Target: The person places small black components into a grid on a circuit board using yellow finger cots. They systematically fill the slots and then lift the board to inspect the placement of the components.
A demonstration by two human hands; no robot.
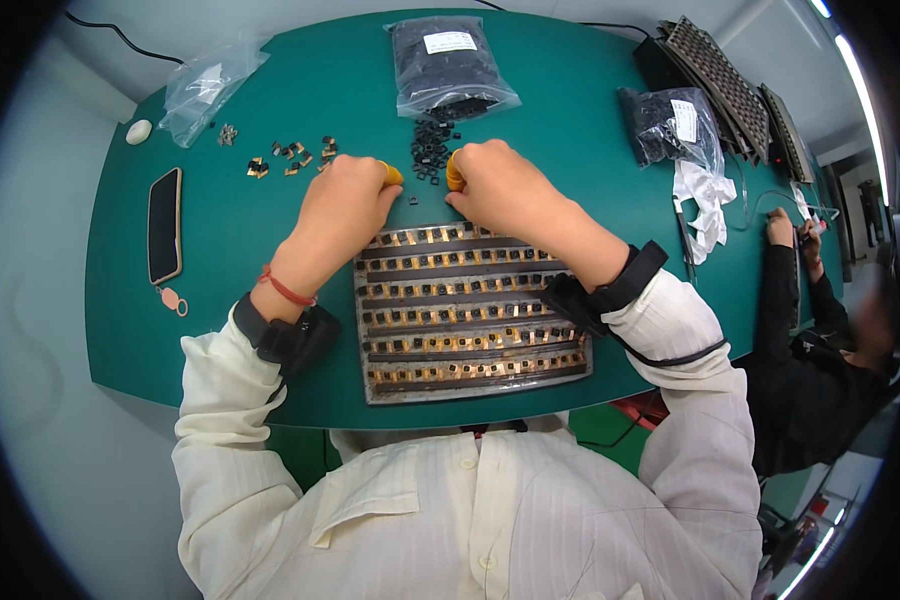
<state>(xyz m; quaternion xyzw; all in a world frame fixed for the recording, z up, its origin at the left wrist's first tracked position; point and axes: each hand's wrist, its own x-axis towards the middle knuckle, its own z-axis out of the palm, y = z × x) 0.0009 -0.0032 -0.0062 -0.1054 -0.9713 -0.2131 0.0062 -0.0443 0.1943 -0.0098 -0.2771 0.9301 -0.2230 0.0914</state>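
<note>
Both my hands are above the far edge of a tray (358, 330), which holds rows of small gold pieces with black square parts on them. My left hand (348, 196), a yellow cover on one finger, is closed with its fingertips together at the tray's far left. A small black square part (413, 201) lies just right of those fingertips. Also closed, my right hand (502, 186) has a yellow-covered finger beside the pile of small black square parts (431, 150). Anything between the fingertips of either hand is too small or hidden to make out.
Behind the pile lies a clear bag of black parts (448, 75); another bag (660, 125) is at right, near stacked dark trays (715, 85). Loose gold-and-black pieces (292, 152), a phone (165, 225) and an emptyish plastic bag (205, 95) are at left. A co-worker (805, 390) sits at right.
</note>
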